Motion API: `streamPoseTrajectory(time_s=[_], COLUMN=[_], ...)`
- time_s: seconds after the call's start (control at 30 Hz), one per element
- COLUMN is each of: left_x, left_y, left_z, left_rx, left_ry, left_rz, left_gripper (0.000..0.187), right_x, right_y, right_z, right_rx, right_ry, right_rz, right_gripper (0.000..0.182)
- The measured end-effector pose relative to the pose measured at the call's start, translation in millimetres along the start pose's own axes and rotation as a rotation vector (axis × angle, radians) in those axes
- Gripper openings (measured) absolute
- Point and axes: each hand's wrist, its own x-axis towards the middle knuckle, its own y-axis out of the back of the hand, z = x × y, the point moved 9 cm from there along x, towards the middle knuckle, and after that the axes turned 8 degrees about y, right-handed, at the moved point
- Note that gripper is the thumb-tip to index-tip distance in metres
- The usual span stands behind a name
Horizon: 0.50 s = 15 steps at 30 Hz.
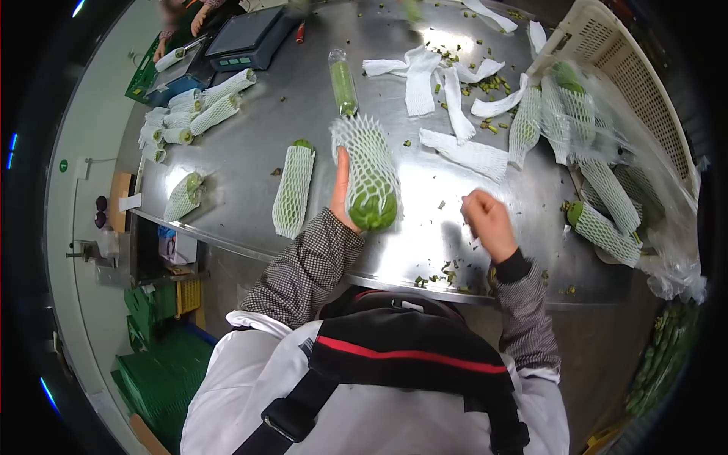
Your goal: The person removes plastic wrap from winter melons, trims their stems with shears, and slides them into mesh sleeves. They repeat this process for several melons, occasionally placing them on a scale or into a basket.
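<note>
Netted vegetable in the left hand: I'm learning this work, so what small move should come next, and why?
Probably bring the right hand over to draw the net toward the near end: the left hand holds the netted vegetable, its green near end pokes out, and the right hand is curled off to the side.

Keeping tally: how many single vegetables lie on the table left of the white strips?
3: one beside the left hand, one beyond it, one near the table edge; more may hide.

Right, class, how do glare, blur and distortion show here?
Head view: glare whitens patches of the metal table; its near edge bows and the picture's corners go black; a green shape at the top edge is blurred; the held netted vegetable looks sharper.
</note>
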Motion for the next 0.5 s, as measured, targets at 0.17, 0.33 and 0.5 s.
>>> streamPoseTrajectory(time_s=[0.17,0.33,0.5], left_x=[-9,-13,-30], left_y=[-8,6,52], left_z=[10,6,54], left_rx=[-0.001,0.003,1.144], left_ry=[-0.022,0.097,-0.013], left_rz=[0.068,0.156,0.377], left_gripper=[0.055,0.043,0.063], right_x=[-20,-22,-24], right_y=[-44,-47,28], right_z=[-33,-58,8], right_rx=[-0.217,-0.415,-0.876], right_ry=[0.182,0.328,0.048], right_rz=[-0.079,-0.062,0.063], right_gripper=[0.021,0.018,0.019])
